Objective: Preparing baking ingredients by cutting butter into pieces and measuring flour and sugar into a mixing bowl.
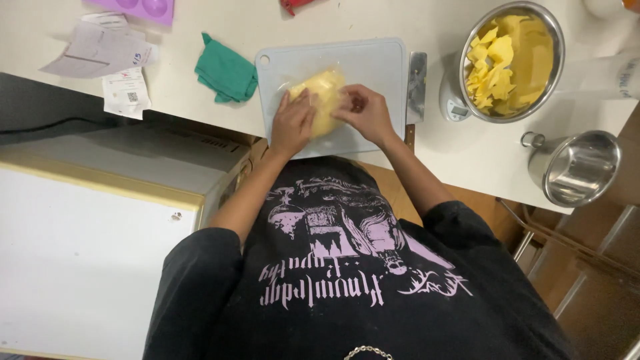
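A pale yellow lump wrapped in clear plastic lies on a light grey cutting board at the near edge of the white counter. My left hand presses against its left side, fingers closed around it. My right hand grips its right side, fingers curled over the wrap. Both hands hold the lump from opposite sides, resting on the board.
A green cloth lies left of the board, a metal scraper at its right edge. A steel bowl of yellow pieces sits on a scale; an empty steel cup stands near the counter corner. Papers lie far left.
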